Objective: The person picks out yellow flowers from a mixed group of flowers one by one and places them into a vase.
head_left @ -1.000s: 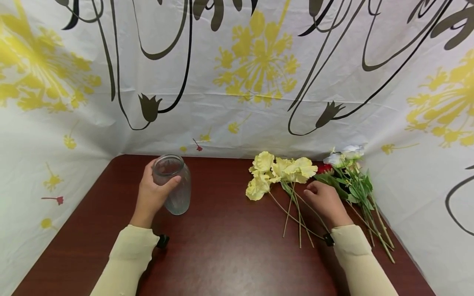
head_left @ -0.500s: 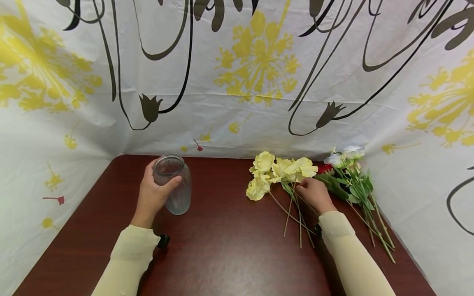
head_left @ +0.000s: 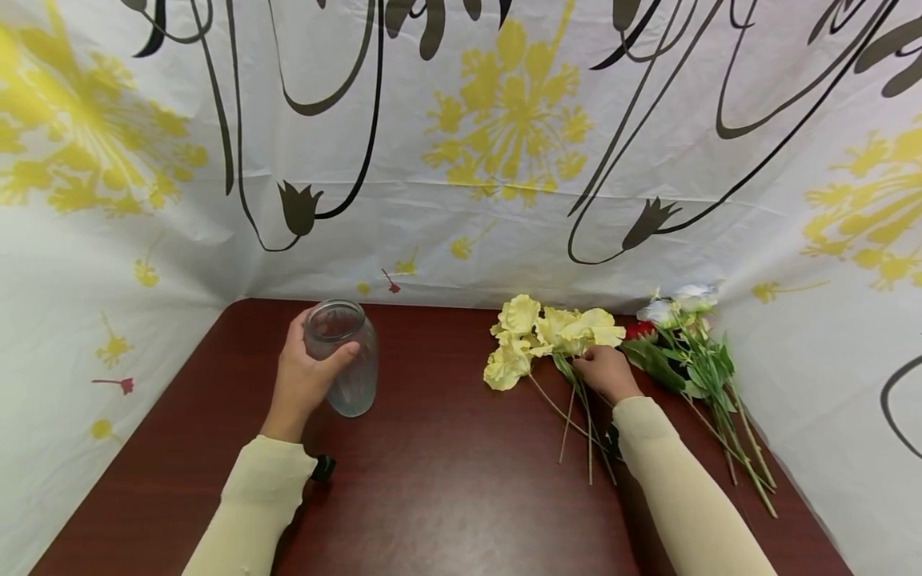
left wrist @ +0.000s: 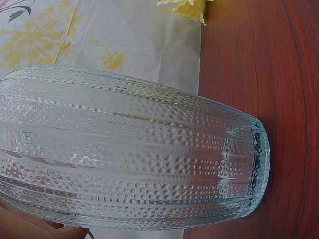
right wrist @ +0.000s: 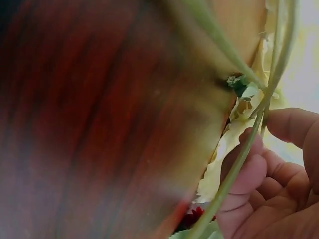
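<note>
Red-brown table (head_left: 446,472), white backdrop (head_left: 410,240) with floral print behind

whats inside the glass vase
No flower or stem shows inside the glass vase; the table and patterned sheet show blurred through its dimpled side. The left hand covers part, hiding anything behind it.

Room to pass lies between glass vase (head_left: 358,381) and yellow flowers (head_left: 556,330); stems (right wrist: 231,179) (thin, crossed) obstruct farther right.

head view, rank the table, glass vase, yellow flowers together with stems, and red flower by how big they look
1. table
2. yellow flowers, by their whole spread with stems
3. glass vase, partly covered by the hand
4. red flower, only partly visible
</note>
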Tool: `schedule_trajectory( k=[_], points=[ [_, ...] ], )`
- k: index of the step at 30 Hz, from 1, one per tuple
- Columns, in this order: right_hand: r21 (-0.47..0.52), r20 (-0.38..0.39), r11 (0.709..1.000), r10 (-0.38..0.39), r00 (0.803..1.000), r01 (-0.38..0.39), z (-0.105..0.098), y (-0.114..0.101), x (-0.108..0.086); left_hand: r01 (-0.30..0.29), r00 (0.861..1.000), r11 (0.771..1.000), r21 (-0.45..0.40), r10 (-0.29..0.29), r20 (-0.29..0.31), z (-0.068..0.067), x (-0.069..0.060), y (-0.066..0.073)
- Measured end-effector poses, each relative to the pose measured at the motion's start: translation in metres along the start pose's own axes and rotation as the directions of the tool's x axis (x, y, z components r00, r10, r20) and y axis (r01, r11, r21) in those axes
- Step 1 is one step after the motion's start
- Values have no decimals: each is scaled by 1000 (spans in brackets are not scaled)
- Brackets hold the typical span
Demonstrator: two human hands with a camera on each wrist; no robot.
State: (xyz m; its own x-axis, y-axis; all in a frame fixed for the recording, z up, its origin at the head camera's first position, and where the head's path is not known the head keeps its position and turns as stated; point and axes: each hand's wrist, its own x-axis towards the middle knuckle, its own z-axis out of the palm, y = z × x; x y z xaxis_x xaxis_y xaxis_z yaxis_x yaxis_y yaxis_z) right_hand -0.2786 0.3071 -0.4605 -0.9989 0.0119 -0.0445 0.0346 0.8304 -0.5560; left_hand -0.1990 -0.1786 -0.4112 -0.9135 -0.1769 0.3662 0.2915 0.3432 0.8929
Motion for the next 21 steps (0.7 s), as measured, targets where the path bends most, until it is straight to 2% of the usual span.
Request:
schedule_trajectory(
  k=[7,12,17,21],
  points=[
    [173,16,983,51,999,-53,-5,6,-3,8,1000,1000,-5,-8,5,1,-1,2],
    [286,33,957,40,999,-47,-11,2,-9,7,1000,1000,-7,-7,4,1,-1,0],
    [348,32,937,21,999,-31,-20,-5,-14,5,1000,1000,-3,-5,5,2,-2,1],
    [354,6,935,12,1000,-13,-28,-13,-19,1,1000,1000,-7,-1,6,2,-3,1]
  ],
)
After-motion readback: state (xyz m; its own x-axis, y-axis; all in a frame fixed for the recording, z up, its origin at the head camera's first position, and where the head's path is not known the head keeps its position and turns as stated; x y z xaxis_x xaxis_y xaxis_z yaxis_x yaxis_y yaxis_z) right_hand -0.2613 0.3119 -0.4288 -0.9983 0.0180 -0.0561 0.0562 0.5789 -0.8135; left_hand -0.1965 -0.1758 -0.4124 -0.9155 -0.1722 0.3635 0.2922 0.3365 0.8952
